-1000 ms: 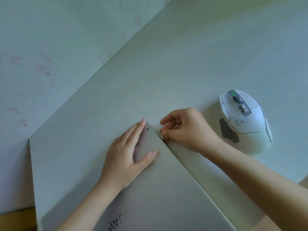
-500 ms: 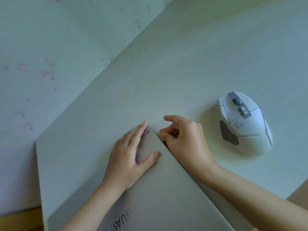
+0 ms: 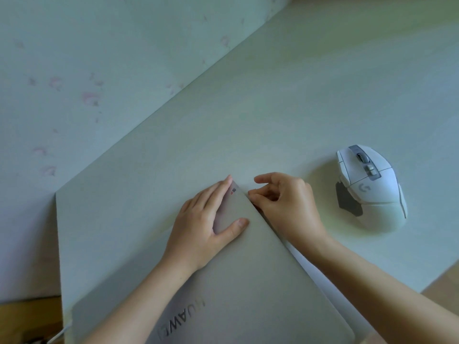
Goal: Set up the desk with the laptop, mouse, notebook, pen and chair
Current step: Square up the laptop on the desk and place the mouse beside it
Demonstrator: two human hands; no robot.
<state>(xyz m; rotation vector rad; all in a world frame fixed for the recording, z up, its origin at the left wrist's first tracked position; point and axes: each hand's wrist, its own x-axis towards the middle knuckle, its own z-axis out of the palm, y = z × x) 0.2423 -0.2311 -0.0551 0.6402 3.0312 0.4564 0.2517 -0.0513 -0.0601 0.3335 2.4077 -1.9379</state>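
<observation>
Right hand (image 3: 288,204) has uncurled slightly at laptop (image 3: 260,281) corner; left hand (image 3: 206,224) flat, holding nothing. Keep lid pinned, lift edge gently.

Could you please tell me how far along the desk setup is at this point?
The mouse already sits on the desk. The laptop is there too, lid shut: the left hand rests flat on it while the right hand works at its far corner edge. No notebook, pen or chair is in view, so those look left to do.
</observation>
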